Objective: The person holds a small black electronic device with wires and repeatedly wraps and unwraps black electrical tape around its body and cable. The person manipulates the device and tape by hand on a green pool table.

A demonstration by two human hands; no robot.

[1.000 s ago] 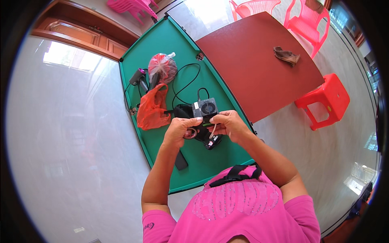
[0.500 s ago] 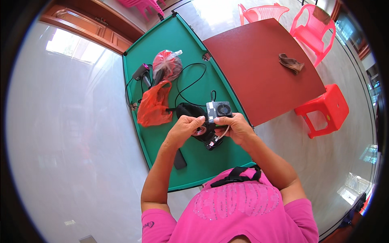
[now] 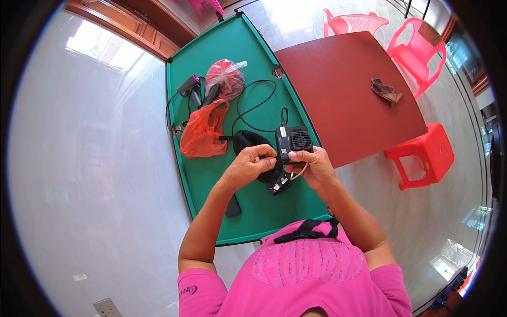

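My right hand (image 3: pixel 316 169) grips a small black box-shaped device (image 3: pixel 293 142) with a round fan grille, thumb on its near edge. A black loop stands out from its far end, and a short white cable (image 3: pixel 300 172) hangs below it by my right fingers. My left hand (image 3: pixel 250 167) is closed in a pinch at the device's left edge; what its fingertips hold, if anything, is hidden. Beneath my hands lie a black padded item (image 3: pixel 247 139), partly covered, and a smaller black device (image 3: pixel 280 183) with white labels.
On the green-topped table (image 3: pixel 248 216) are an orange plastic bag (image 3: pixel 203 134), a red item in clear plastic (image 3: pixel 225 79), a hair dryer (image 3: pixel 190 87), a black cable and a dark flat block (image 3: pixel 233 206). A brown table (image 3: pixel 348 95) adjoins it, with a red stool (image 3: pixel 425 156) and pink chairs.
The device has turned in my right hand, and its face looks darker. My left fingers have curled in more beside it. A round pinkish item beneath my left hand is now hidden.
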